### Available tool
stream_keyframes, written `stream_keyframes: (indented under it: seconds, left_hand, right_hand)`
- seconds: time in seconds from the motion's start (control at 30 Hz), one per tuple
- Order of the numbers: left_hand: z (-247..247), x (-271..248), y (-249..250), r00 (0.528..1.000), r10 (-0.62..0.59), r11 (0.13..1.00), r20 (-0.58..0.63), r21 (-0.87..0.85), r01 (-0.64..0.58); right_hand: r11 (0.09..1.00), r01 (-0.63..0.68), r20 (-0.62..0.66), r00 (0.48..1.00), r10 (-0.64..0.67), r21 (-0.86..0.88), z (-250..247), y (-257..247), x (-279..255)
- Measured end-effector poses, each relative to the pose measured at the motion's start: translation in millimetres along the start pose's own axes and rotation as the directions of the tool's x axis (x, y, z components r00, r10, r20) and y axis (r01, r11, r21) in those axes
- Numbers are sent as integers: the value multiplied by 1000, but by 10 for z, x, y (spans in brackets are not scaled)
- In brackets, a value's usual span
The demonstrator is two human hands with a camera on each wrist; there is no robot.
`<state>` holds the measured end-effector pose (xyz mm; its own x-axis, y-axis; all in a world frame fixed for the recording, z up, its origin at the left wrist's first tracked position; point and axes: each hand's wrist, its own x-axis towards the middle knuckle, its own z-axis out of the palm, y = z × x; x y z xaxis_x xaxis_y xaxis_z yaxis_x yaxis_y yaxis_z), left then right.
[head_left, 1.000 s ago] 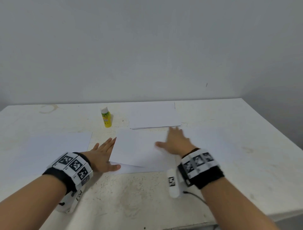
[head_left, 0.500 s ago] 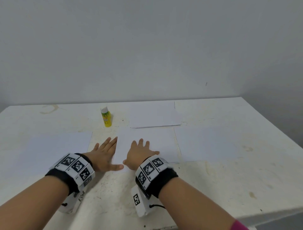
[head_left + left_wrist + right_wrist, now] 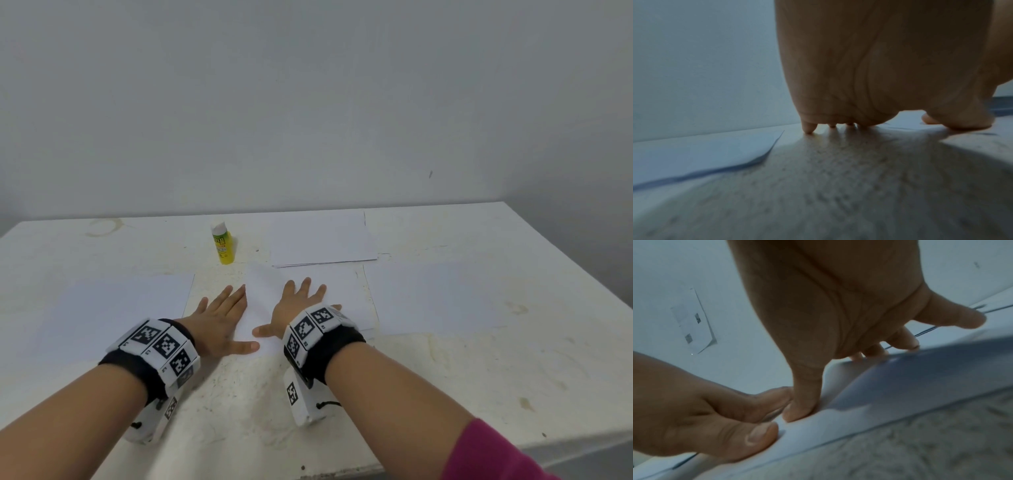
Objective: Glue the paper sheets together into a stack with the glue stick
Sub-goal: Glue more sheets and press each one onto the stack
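Now pressing: both hands lie flat on the middle sheet [image 3: 263, 294], smoothing it onto the paper beneath.

Left hand [image 3: 219, 323] rests with straight fingers at the sheet's left edge, thumb on the paper; right hand [image 3: 294, 308] is spread open on the sheet, holding nothing, so neither grip is clamped on anything. In the right wrist view the two thumbs nearly meet on the white sheet. By my reading a layer is being pressed down, and the stack is far from finished: a single sheet lies to the left [image 3: 113, 308], another to the right [image 3: 442, 298], and a small pile [image 3: 322, 240] sits behind. Next move likely calls for reaching the glue stick [image 3: 222, 247], which stands upright and capped on the bench [image 3: 479, 377] just left of the rear pile. Its yellow label carries green and red print, too small to read.
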<state>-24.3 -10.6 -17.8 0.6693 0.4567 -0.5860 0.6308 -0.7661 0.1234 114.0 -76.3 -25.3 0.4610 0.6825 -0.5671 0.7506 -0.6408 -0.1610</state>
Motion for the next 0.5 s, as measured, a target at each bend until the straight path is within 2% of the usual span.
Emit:
stream_keyframes:
  seconds: [0.5]
  left_hand:
    - [-1, -10, 15, 1000, -5, 1000, 9, 22, 5]
  right_hand:
    - [996, 91, -64, 994, -90, 12, 144, -11, 16]
